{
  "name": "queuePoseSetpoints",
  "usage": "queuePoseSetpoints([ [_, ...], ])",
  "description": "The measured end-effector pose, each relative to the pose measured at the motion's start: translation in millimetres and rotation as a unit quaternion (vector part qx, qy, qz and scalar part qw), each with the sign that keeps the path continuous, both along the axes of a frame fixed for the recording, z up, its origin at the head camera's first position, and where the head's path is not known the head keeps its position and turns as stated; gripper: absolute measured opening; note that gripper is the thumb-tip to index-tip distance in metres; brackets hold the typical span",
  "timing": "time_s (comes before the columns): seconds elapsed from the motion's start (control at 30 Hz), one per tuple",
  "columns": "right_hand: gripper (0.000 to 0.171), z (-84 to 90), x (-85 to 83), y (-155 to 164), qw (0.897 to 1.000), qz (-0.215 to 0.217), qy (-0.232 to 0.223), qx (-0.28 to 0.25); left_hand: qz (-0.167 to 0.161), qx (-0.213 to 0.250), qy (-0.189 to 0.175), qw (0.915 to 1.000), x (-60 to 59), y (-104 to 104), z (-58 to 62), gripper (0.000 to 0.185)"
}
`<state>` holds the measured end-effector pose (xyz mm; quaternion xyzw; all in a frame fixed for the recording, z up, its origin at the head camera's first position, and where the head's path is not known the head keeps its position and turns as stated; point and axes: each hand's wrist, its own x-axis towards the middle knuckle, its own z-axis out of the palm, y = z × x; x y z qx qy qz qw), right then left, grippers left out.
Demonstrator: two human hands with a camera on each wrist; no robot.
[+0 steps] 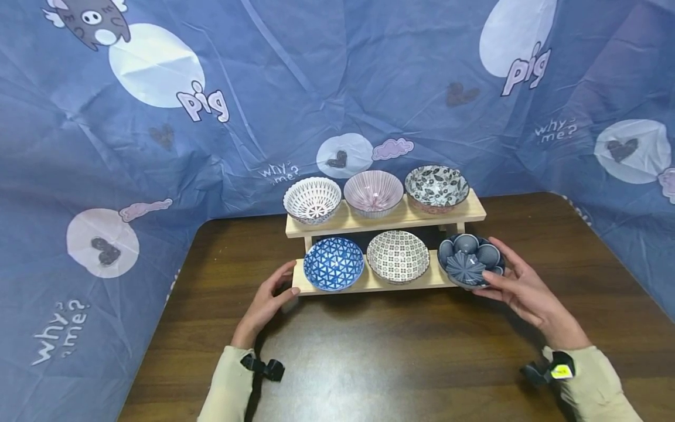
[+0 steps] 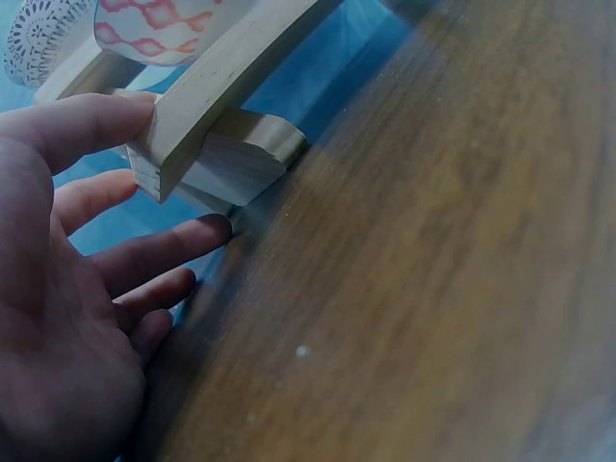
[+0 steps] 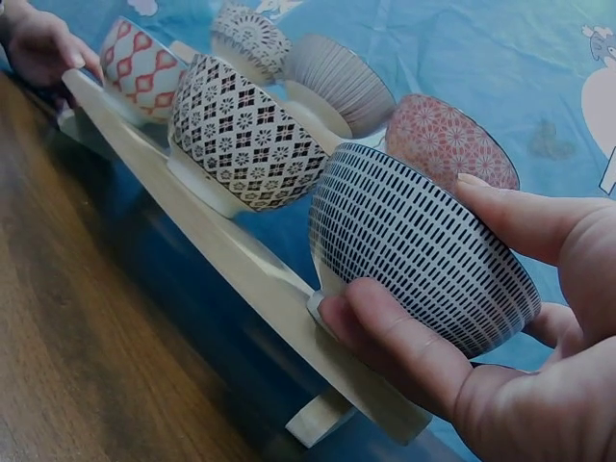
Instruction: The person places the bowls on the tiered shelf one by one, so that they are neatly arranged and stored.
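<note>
While my right-hand fingers (image 3: 404,351) curled under the foot of the dark blue bowl (image 1: 469,261) and my thumb lay over its rim, my right hand (image 1: 519,287) had that bowl gripped from the side. It sat at the right end of the lower shelf of the wooden rack (image 1: 369,282), its base touching the board, tilted a little toward me in the wrist view. My left hand (image 1: 266,302) was at the other end, fingers nearly straight and holding nothing; the thumb pressed the rack's left edge while the fingertips (image 2: 207,231) lay by its foot on the brown table (image 1: 369,363).

Just beside the gripped bowl stood the checked bowl (image 1: 398,256), then the bright blue bowl (image 1: 333,263). On the upper shelf were three more: a white patterned bowl (image 1: 312,200), a pink striped bowl (image 1: 373,193) and a leaf-patterned bowl (image 1: 436,187). Blue printed cloth (image 1: 337,88) hung behind.

I judged the step to be the handling of that end bowl on its shelf, with the left hand steadying the rack. Whether it was being lifted or set down I could not tell. The next move would call for a firm grip and care not to knock the checked neighbour.
</note>
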<state>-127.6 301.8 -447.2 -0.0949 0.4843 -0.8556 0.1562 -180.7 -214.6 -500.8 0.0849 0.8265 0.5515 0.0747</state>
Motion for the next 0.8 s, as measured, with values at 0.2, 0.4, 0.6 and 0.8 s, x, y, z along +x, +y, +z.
queuePoseSetpoints([
  [0.2,0.073,-0.4,-2.1,-2.4,1.0,-0.005,-0.006,0.001,0.0,-0.003,0.008,1.0,1.5,-1.0,-1.3,0.064],
  [0.4,0.075,0.5,-5.2,-2.7,1.0,-0.013,-0.015,0.015,-0.002,0.002,0.001,1.0,0.9,0.2,0.5,0.063],
  [0.6,0.073,-0.8,-6.9,-3.4,1.0,-0.007,-0.008,0.003,-0.004,0.003,-0.003,1.0,-0.7,0.6,1.3,0.064],
  [0.8,0.074,-0.8,-9.4,-5.0,1.0,-0.006,-0.002,0.007,-0.007,0.005,0.008,0.9999,-1.5,0.4,1.3,0.063],
])
